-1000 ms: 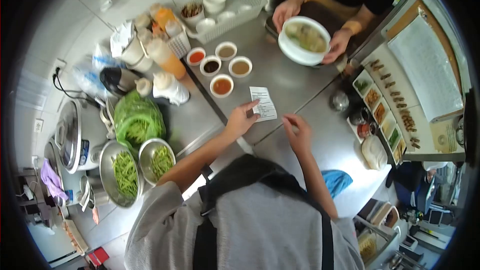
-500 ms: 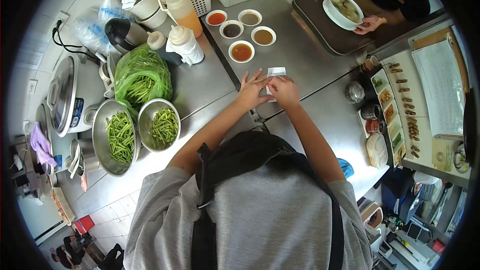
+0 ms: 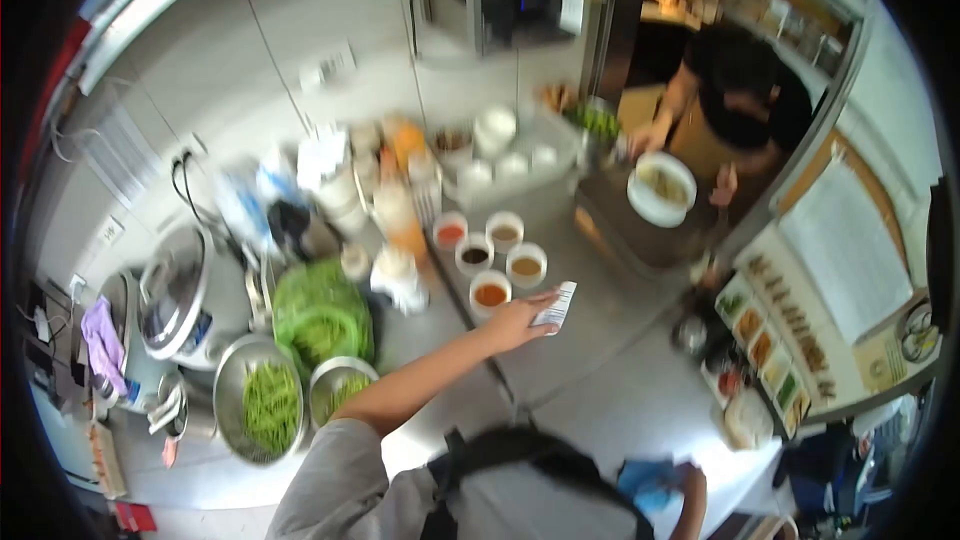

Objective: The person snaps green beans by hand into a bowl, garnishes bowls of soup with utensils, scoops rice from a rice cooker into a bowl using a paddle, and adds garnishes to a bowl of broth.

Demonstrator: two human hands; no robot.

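Observation:
My left hand (image 3: 520, 324) is stretched forward over the steel counter, with its fingertips on a printed paper slip (image 3: 558, 308). The slip stands at a slant beyond the fingers, just right of a small cup of orange sauce (image 3: 490, 295). Down at the lower right, my right hand (image 3: 690, 480) touches the right edge of a blue cloth (image 3: 645, 482); motion smears its fingers. Across the counter, a co-worker (image 3: 745, 105) has one hand at a white bowl of food (image 3: 661, 190) above a dark tray (image 3: 640, 240), the other hand apart from it.
Several sauce cups stand beyond my left hand. To the left are squeeze bottles (image 3: 398, 210), a green bag of vegetables (image 3: 322, 315), a metal bowl of green beans (image 3: 262, 405) and a large cooker (image 3: 190, 300). A rack of small food trays (image 3: 765, 345) lines the right side.
My right hand has left the slip and moved back right to the blue cloth. My left hand stays at the slip, which now slants. The view has tilted up, and the co-worker's one hand has left the bowl.

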